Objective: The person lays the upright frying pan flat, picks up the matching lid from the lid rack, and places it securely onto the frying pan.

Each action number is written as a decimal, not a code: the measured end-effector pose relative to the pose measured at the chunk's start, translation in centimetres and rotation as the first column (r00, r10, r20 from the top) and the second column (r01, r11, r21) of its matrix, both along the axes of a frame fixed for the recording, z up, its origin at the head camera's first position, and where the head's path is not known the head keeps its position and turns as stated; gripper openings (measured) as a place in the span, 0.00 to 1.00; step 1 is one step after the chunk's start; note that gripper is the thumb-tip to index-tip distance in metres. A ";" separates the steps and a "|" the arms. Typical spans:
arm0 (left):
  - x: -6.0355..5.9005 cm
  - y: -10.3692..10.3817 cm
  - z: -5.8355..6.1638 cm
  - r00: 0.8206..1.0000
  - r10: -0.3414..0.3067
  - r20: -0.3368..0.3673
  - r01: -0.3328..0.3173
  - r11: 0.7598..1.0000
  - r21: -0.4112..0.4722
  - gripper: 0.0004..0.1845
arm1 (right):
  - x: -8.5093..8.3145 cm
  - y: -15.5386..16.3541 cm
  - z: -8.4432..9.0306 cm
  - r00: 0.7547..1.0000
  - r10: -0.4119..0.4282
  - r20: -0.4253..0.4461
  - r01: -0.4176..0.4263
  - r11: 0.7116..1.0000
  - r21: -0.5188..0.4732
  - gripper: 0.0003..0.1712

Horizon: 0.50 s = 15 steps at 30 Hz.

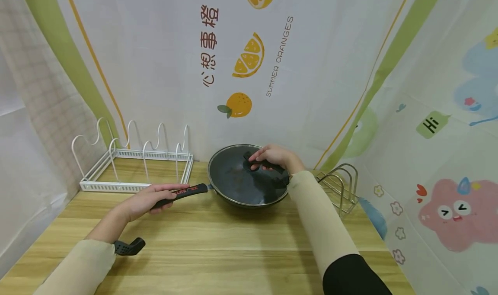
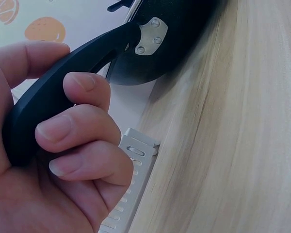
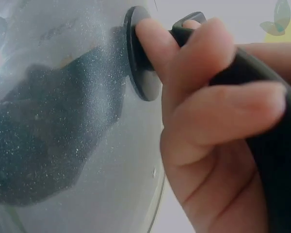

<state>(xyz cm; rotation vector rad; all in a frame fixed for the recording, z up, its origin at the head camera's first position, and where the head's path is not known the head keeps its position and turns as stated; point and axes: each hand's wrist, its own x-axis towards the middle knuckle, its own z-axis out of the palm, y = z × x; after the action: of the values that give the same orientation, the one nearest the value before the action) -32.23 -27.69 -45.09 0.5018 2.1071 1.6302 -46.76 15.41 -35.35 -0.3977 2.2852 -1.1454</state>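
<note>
Your left hand [image 1: 149, 200] is wrapped around the long black pan handle [image 1: 186, 192] at the centre left of the head view; the left wrist view shows your fingers [image 2: 77, 128] curled under it and your thumb over the top. Your right hand [image 1: 272, 157] grips the black lid handle [image 3: 262, 97], with a fingertip against the round base where it joins the glass lid [image 1: 245, 178]. The lid sits on the dark pan [image 1: 249, 200], which stands on the desk [image 1: 233, 251] at the middle of the frame, just right of the white wire rack [image 1: 132, 165] and left of the metal rack [image 1: 342, 187].

To do this well, I'd judge you should keep the pan pinned flat with your left hand so it does not swivel while the lid is handled. Lift the lid straight off its rim rather than dragging it sideways, since glass on metal can catch. Your right grip looks firm; keep the palm well around the handle. Mind the slotted black spatula [image 1: 130, 246] lying beside your left forearm at the lower left.
</note>
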 end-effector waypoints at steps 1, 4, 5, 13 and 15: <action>0.0 0.0 0.0 1.000 0.001 0.000 -0.001 1.000 -0.001 0.28 | 0.0 0.0 0.0 1.000 0.000 -0.001 0.000 1.000 -0.004 0.20; 0.0 0.1 0.0 1.000 -0.003 -0.003 0.003 1.000 0.000 0.28 | 0.0 -0.1 -0.1 1.000 0.001 -0.005 -0.001 1.000 -0.011 0.19; 0.0 0.1 0.0 1.000 -0.006 -0.005 0.006 1.000 0.000 0.29 | 0.1 -0.1 -0.1 1.000 0.002 -0.008 -0.002 1.000 -0.011 0.19; 0.1 0.1 0.0 1.000 -0.017 -0.015 0.017 1.000 0.001 0.28 | 0.2 -0.3 0.0 0.990 0.037 -0.138 -0.028 0.998 0.064 0.16; 0.1 0.1 0.1 1.000 -0.015 -0.017 0.015 1.000 0.000 0.28 | 0.2 -0.3 0.0 0.981 0.059 -0.183 -0.042 0.995 0.094 0.15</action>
<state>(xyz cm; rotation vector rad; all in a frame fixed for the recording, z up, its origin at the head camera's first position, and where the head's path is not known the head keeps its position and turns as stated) -32.16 -27.56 -45.01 0.5325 2.1101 1.6233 -46.59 15.11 -35.37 -0.5451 2.4618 -1.0132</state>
